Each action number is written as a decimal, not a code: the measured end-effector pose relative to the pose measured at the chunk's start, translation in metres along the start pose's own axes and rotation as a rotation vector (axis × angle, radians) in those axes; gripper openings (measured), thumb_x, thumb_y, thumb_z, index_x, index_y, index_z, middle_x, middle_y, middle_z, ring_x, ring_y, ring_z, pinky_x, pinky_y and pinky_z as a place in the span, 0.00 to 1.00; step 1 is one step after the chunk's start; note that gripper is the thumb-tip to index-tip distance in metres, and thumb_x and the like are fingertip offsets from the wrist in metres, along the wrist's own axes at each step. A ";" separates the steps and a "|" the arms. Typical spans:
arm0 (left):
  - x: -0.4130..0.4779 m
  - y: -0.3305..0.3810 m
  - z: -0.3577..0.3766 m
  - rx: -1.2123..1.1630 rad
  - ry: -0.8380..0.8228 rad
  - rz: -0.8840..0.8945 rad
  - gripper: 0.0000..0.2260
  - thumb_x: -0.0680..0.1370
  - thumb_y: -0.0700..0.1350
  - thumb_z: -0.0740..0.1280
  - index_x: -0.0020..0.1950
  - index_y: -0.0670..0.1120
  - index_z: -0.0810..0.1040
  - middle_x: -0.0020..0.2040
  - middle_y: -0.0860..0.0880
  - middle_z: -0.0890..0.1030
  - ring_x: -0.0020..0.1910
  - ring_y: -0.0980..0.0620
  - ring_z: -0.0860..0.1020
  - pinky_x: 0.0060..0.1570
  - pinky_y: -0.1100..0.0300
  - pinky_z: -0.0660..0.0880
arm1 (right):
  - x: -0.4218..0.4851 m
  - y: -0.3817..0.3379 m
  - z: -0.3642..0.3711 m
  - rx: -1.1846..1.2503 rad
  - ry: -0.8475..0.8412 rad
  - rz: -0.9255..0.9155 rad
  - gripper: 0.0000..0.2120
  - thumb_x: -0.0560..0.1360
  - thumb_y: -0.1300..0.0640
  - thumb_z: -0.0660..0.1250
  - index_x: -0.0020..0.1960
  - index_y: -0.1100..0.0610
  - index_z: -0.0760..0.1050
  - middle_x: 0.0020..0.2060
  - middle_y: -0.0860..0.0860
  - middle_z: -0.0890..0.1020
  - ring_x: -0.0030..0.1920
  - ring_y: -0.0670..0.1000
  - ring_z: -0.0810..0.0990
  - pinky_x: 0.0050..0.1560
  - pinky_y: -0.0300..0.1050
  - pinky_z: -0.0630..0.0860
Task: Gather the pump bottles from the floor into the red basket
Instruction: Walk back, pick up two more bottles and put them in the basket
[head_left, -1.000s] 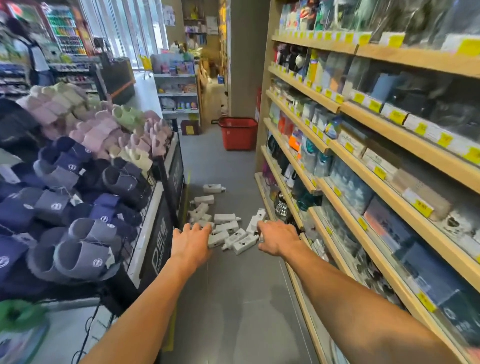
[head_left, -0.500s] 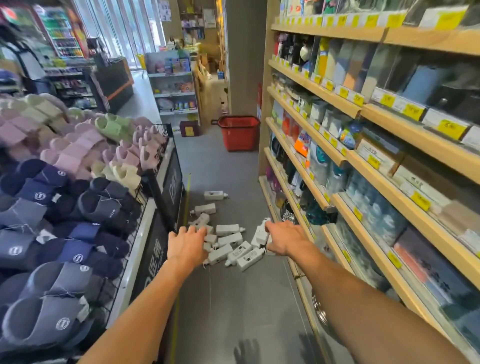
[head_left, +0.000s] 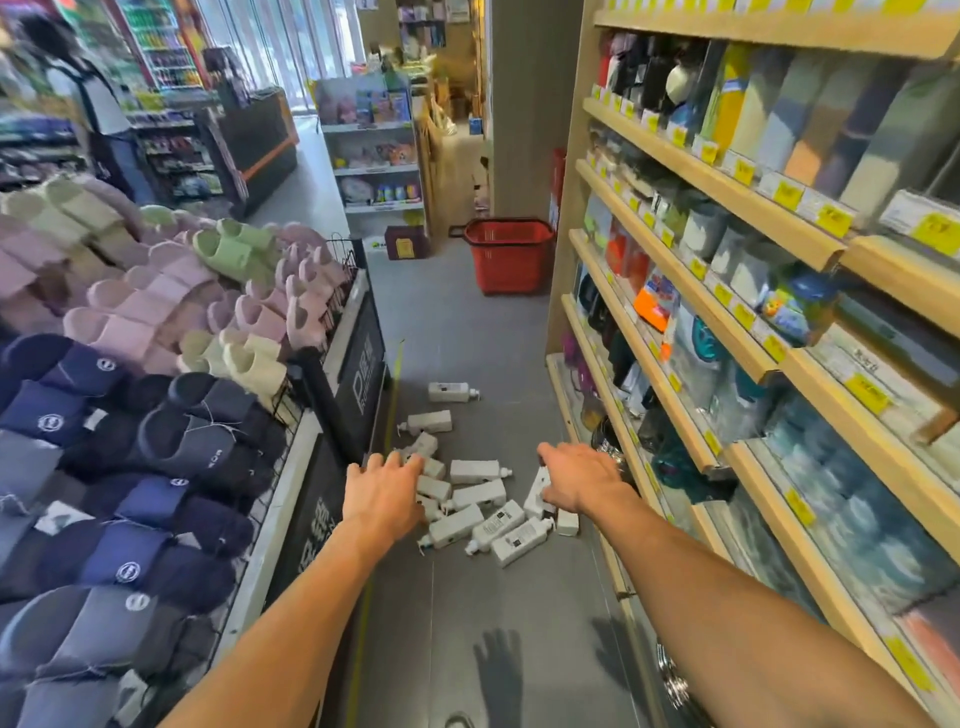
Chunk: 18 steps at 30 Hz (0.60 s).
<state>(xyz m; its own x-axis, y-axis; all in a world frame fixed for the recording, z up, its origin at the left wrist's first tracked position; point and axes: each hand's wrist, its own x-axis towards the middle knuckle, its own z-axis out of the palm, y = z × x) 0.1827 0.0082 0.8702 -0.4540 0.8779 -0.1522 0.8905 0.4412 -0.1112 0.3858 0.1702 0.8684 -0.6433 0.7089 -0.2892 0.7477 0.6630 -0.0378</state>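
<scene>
Several white pump bottles (head_left: 475, 512) lie scattered on the grey aisle floor in front of me; one lone bottle (head_left: 451, 392) lies farthest away. The red basket (head_left: 508, 255) stands on the floor farther down the aisle, beside the wooden shelving. My left hand (head_left: 382, 491) reaches out above the left side of the pile with fingers spread, holding nothing. My right hand (head_left: 579, 478) stretches over the right side of the pile, fingers relaxed and pointing down; it holds nothing that I can see and partly hides a bottle.
A slipper display rack (head_left: 156, 415) lines the left side of the aisle. Wooden shelves (head_left: 727, 322) full of goods line the right. A person (head_left: 88, 104) stands far off at the back left. A small shelf unit (head_left: 371, 156) stands behind the basket.
I have moved forward along the aisle, so the bottles and the basket appear closer. Both hands stay stretched out over the pile and hold nothing.
</scene>
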 end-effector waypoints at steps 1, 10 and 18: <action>0.012 -0.004 0.001 0.002 0.007 0.003 0.28 0.77 0.56 0.67 0.74 0.52 0.63 0.67 0.47 0.73 0.67 0.41 0.71 0.61 0.44 0.69 | 0.012 -0.002 -0.003 -0.010 0.001 -0.003 0.23 0.78 0.47 0.68 0.69 0.52 0.68 0.62 0.54 0.78 0.63 0.58 0.75 0.58 0.54 0.73; 0.111 -0.046 0.008 -0.037 -0.001 0.030 0.25 0.77 0.53 0.66 0.73 0.51 0.65 0.65 0.48 0.74 0.65 0.42 0.72 0.59 0.46 0.69 | 0.096 -0.039 -0.023 -0.040 -0.018 -0.004 0.22 0.79 0.48 0.67 0.70 0.53 0.67 0.63 0.55 0.77 0.64 0.59 0.75 0.60 0.54 0.73; 0.181 -0.062 0.031 0.023 -0.099 0.119 0.25 0.78 0.54 0.68 0.73 0.52 0.65 0.69 0.47 0.73 0.68 0.42 0.70 0.62 0.45 0.68 | 0.149 -0.050 0.010 -0.015 -0.135 0.020 0.28 0.78 0.46 0.68 0.73 0.52 0.62 0.66 0.56 0.77 0.68 0.60 0.73 0.62 0.56 0.71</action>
<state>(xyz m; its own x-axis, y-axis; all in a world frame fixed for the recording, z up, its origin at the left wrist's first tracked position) 0.0444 0.1336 0.8188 -0.3467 0.9009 -0.2612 0.9379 0.3294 -0.1090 0.2540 0.2399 0.8182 -0.5992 0.6843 -0.4154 0.7571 0.6531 -0.0163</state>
